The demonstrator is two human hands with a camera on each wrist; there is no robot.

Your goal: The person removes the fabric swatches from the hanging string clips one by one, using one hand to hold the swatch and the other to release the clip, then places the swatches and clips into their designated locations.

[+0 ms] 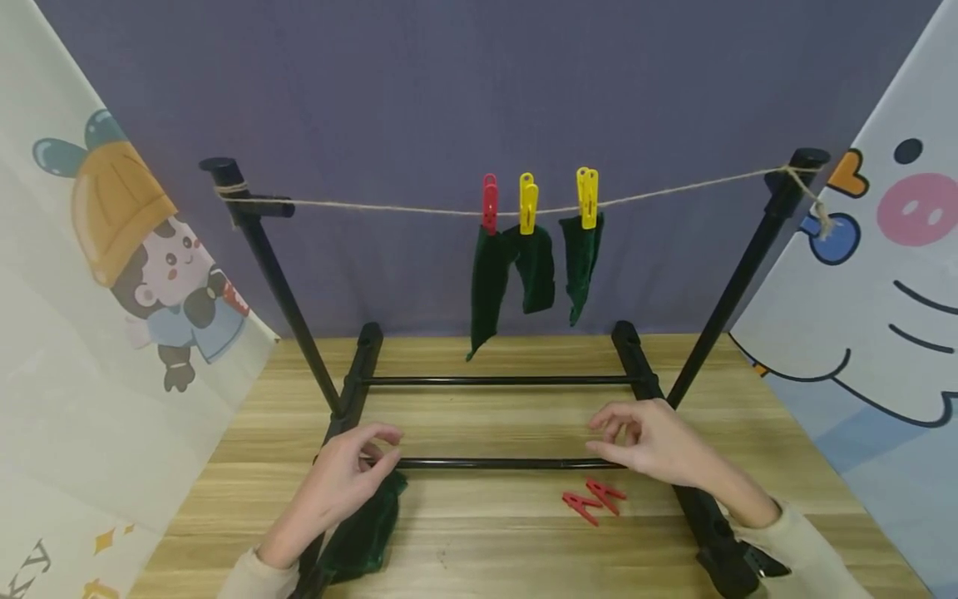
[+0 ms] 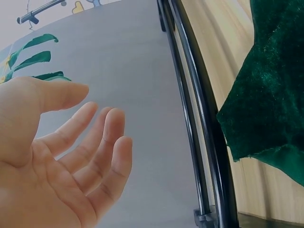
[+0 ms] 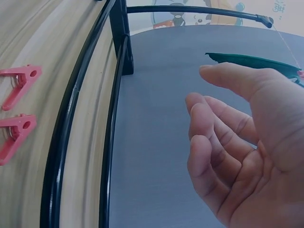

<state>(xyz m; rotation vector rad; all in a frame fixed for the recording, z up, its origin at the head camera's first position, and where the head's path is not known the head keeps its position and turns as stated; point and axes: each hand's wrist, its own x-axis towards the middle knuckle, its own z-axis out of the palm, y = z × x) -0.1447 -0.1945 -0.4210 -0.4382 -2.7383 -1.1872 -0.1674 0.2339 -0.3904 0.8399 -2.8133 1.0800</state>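
My left hand [image 1: 346, 476] hovers over the left side of the rack with fingers loosely bent and nothing in it. Just below it, partly covered by hand and sleeve, lies a dark green velvet cloth [image 1: 368, 534]. On the other side my right hand [image 1: 649, 438] hangs near the front crossbar, fingers loosely curled around bare air. Two red clothespins [image 1: 580, 506] lie on the table below it. Farther back, a red clothespin [image 1: 490, 204] and two yellow clothespins [image 1: 528, 204] grip green cloth pieces [image 1: 490, 283] on a string [image 1: 389, 207].
A black rack [image 1: 494, 381] with two low crossbars stands on the wood-grain table [image 1: 479, 549]. Its slanted posts [image 1: 288, 291] carry the string at both ends. Behind rises a grey-blue backdrop [image 1: 419, 100], with printed cartoon panels [image 1: 172, 258] at the sides.
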